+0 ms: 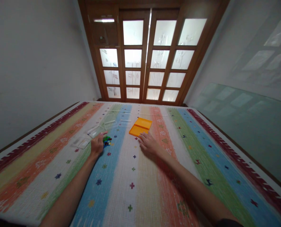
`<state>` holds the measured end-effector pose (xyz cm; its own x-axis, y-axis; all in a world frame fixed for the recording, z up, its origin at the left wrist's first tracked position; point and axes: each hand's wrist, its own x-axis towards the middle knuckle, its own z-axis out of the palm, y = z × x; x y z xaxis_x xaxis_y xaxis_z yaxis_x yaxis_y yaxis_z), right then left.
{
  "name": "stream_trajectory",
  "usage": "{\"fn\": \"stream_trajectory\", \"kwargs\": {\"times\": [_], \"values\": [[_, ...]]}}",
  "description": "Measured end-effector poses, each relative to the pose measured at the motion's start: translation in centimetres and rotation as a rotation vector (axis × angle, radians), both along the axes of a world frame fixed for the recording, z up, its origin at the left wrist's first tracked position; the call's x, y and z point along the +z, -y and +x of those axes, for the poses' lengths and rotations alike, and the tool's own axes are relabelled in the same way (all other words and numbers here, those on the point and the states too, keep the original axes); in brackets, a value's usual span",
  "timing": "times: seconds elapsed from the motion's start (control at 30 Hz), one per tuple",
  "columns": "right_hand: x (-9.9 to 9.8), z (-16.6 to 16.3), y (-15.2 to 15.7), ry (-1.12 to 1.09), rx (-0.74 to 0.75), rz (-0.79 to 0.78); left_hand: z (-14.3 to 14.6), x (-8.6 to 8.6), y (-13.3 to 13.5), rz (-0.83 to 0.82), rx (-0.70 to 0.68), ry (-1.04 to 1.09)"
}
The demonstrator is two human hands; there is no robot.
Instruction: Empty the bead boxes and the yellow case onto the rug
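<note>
Both forearms stretch out over the striped cloth (135,189), which covers the whole table. Beyond it stand wooden doors (146,60) with frosted panes. An orange tray (140,126) lies mid-table; the right hand (149,144) rests flat just before it, fingers spread, holding nothing. Several clear trays (93,132) sit left of it. The left hand (97,145) curls loosely against a small heap of coloured bits (107,140); whether it pinches any, I cannot tell. Seemingly gathering bits; lifting one needs a fine pinch.
</note>
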<state>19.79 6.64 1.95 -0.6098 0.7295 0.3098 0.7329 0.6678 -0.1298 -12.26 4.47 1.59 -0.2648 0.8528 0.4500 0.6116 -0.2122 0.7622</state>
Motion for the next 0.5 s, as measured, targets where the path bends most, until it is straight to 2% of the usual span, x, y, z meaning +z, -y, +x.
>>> {"fn": "stream_trajectory", "kwargs": {"times": [0.17, 0.27, 0.37, 0.43, 0.5], "values": [[-1.3, 3.7, 2.8, -0.083, 0.021, -0.017, -0.7, 0.7, 0.3, 0.108, 0.133, 0.151], [-1.1, 5.9, 4.4, -0.158, 0.033, -0.072, -1.3, 1.3, 0.8, 0.157, 0.203, 0.174], [1.6, 6.6, 6.5, -0.317, 0.076, -0.217, -1.5, 1.6, 1.7, 0.134, 0.221, 0.123], [4.4, 5.9, 8.9, -0.471, 0.178, -0.382, -1.4, 1.6, 2.3, 0.095, 0.208, 0.019], [7.0, 4.7, 12.7, -0.601, 0.364, -0.607, -0.9, 1.5, 2.9, 0.073, 0.189, -0.089]]}}
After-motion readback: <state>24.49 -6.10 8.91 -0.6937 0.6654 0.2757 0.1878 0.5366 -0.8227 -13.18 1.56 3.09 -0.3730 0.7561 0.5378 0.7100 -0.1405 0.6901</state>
